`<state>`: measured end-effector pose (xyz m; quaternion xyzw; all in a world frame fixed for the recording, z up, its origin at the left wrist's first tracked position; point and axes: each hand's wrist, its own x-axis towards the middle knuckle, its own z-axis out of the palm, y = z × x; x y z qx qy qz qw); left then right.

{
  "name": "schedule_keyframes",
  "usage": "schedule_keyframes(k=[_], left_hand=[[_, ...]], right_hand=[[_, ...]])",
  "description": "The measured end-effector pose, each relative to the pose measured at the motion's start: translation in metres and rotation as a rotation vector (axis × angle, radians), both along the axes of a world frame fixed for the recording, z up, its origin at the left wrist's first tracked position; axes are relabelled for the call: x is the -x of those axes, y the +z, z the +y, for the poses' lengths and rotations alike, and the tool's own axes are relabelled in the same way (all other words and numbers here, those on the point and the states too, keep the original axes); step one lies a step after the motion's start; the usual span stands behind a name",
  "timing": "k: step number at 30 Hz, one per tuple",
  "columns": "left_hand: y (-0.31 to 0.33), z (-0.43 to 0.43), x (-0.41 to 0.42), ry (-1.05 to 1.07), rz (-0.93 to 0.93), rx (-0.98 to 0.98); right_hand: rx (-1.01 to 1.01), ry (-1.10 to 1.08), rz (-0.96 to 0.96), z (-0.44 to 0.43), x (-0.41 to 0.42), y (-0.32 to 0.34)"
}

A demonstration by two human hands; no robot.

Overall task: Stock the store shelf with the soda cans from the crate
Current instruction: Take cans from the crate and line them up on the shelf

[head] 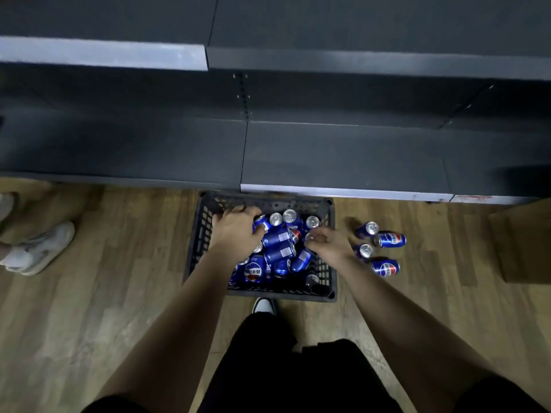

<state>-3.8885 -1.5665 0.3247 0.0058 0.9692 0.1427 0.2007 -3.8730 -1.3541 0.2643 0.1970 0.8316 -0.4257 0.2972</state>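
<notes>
A black plastic crate (199, 234) sits on the wooden floor in front of the dark store shelf (343, 156). Several blue soda cans (278, 248) lie and stand jumbled inside it. My left hand (235, 228) reaches into the crate's far left corner, with its fingers curled round a blue can (262, 223). My right hand (326, 242) is over the crate's right side and grips the top of a can (308, 237), most of which it hides. The shelf's lower board holds no cans.
Several blue cans (384, 248) are on the floor right of the crate, some upright, some on their sides. A cardboard box (521, 242) stands at the far right. Another person's white shoes (35, 248) are at the left. My own shoe (264, 305) is just behind the crate.
</notes>
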Motion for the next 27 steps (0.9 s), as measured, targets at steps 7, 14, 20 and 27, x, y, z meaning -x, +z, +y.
schedule_keyframes(k=[7,14,20,27], left_hand=[[-0.155,-0.013,0.004,0.009,-0.032,0.004],[-0.272,-0.019,0.007,0.037,-0.018,-0.037],[-0.329,-0.023,0.006,0.055,0.011,-0.048],[-0.358,-0.026,0.002,0.06,0.014,-0.059]], right_hand=[[-0.032,0.09,-0.039,-0.006,0.002,-0.147],[-0.043,0.115,-0.026,-0.006,0.005,-0.26],[-0.062,0.174,-0.032,-0.009,0.009,-0.315],[0.03,0.207,-0.02,-0.014,0.012,-0.344]])
